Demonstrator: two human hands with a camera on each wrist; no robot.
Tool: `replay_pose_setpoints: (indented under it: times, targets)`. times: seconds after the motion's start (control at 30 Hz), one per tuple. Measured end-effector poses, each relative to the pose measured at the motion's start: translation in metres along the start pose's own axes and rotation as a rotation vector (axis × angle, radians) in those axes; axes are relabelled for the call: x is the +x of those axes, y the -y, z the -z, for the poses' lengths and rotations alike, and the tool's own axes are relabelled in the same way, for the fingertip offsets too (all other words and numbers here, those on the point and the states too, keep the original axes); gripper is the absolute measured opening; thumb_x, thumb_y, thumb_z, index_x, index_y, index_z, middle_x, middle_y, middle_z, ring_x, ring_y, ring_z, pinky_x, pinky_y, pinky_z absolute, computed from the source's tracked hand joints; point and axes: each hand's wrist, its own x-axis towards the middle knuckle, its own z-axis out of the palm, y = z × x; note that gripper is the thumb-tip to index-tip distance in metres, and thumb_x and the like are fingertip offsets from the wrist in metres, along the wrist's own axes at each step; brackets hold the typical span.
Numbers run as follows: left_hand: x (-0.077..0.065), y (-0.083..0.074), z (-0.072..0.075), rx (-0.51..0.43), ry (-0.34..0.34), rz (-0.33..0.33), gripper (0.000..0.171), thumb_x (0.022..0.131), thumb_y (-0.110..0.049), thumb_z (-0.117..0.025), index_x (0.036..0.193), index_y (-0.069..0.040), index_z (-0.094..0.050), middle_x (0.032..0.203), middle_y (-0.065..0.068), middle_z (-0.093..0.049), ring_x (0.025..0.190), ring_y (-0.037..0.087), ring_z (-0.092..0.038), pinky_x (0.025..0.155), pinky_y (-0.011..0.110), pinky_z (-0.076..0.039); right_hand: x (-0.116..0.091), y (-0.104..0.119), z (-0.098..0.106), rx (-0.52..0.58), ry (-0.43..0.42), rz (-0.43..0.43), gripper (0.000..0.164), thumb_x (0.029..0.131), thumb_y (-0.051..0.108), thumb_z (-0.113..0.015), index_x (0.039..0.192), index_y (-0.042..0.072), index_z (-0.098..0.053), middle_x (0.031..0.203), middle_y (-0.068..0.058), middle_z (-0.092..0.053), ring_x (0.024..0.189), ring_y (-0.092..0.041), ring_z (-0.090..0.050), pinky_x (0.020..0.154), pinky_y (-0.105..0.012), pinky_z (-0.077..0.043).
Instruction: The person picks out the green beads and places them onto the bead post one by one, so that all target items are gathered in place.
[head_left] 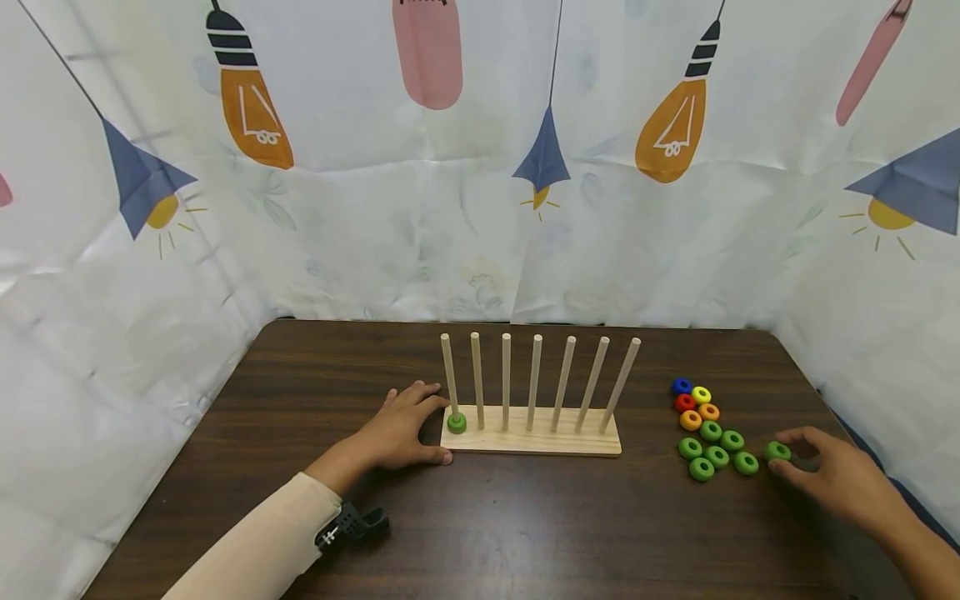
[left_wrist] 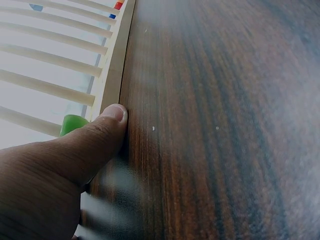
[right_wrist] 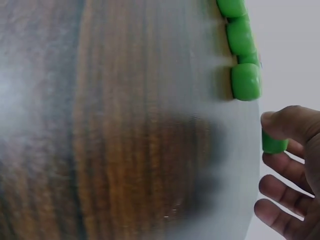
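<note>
A pale wooden peg board (head_left: 536, 443) with a row of upright pegs stands mid-table. One green ring (head_left: 457, 423) sits at the base of its leftmost peg. My left hand (head_left: 401, 429) holds the board's left end, its thumb (left_wrist: 107, 127) against the front edge and its index finger by the back corner. At the right, my right hand (head_left: 847, 479) pinches a green ring (head_left: 777, 451) between thumb and index finger, the other fingers (right_wrist: 285, 192) loosely spread. More green rings (head_left: 717, 457) lie just left of that hand.
Beyond the loose green rings lie orange rings (head_left: 691, 420), a red ring (head_left: 684, 402), a yellow ring (head_left: 701, 395) and a blue ring (head_left: 682, 386). The dark wooden table (head_left: 525, 533) has a printed curtain (head_left: 465, 233) behind it and at its sides.
</note>
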Motion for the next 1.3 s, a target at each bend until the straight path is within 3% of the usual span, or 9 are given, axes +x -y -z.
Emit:
replay_pose_setpoints:
  times: [0.3, 0.47, 0.73, 0.93, 1.17, 1.3]
  targets:
    - [0.0, 0.0, 0.0, 0.003, -0.001, -0.005, 0.082, 0.081, -0.055, -0.084, 0.145, -0.012, -0.055, 0.16, 0.019, -0.035, 0.15, 0.046, -0.024, 0.117, 0.07, -0.014, 0.002, 0.009, 0.005, -0.003, -0.149, 0.13, 0.044, 0.09, 0.031, -0.082, 0.12, 0.001, -0.068, 0.106, -0.022, -0.068, 0.087, -0.037, -0.065, 0.055, -0.035, -0.048]
    - [0.001, 0.0, 0.0, 0.006, -0.001, -0.005, 0.082, 0.081, -0.054, -0.084, 0.145, -0.012, -0.056, 0.16, 0.019, -0.035, 0.15, 0.045, -0.023, 0.117, 0.07, -0.013, 0.006, 0.014, 0.011, 0.002, -0.173, 0.165, 0.041, 0.089, 0.027, -0.084, 0.118, 0.003, -0.07, 0.104, -0.018, -0.07, 0.083, -0.031, -0.065, 0.055, -0.032, -0.046]
    - [0.001, 0.0, 0.0, -0.001, 0.001, -0.005, 0.082, 0.081, -0.055, -0.084, 0.145, -0.011, -0.055, 0.16, 0.019, -0.035, 0.15, 0.046, -0.023, 0.116, 0.07, -0.013, 0.013, 0.027, 0.024, -0.019, -0.135, 0.167, 0.044, 0.091, 0.03, -0.081, 0.121, 0.0, -0.07, 0.107, -0.021, -0.069, 0.095, -0.042, -0.064, 0.069, -0.054, -0.05]
    - [0.0, 0.0, -0.001, 0.003, 0.0, -0.009, 0.083, 0.081, -0.056, -0.083, 0.145, -0.011, -0.055, 0.16, 0.019, -0.035, 0.15, 0.046, -0.023, 0.116, 0.071, -0.014, 0.017, 0.036, 0.031, -0.052, -0.127, 0.18, 0.043, 0.09, 0.029, -0.082, 0.12, 0.001, -0.071, 0.104, -0.017, -0.068, 0.091, -0.037, -0.064, 0.064, -0.049, -0.051]
    - [0.0, 0.001, -0.002, 0.006, 0.002, -0.006, 0.084, 0.081, -0.057, -0.083, 0.146, -0.012, -0.055, 0.161, 0.019, -0.034, 0.15, 0.046, -0.023, 0.116, 0.071, -0.014, 0.02, 0.044, 0.039, -0.035, -0.126, 0.191, 0.048, 0.091, 0.035, -0.08, 0.123, 0.001, -0.069, 0.11, -0.023, -0.069, 0.096, -0.044, -0.065, 0.067, -0.057, -0.052]
    - [0.001, 0.001, -0.001, 0.007, -0.002, -0.01, 0.083, 0.081, -0.057, -0.083, 0.145, -0.012, -0.055, 0.16, 0.019, -0.035, 0.15, 0.046, -0.024, 0.116, 0.071, -0.014, 0.022, 0.048, 0.042, -0.038, -0.137, 0.198, 0.049, 0.091, 0.036, -0.08, 0.123, 0.001, -0.069, 0.11, -0.024, -0.068, 0.095, -0.044, -0.065, 0.066, -0.056, -0.052]
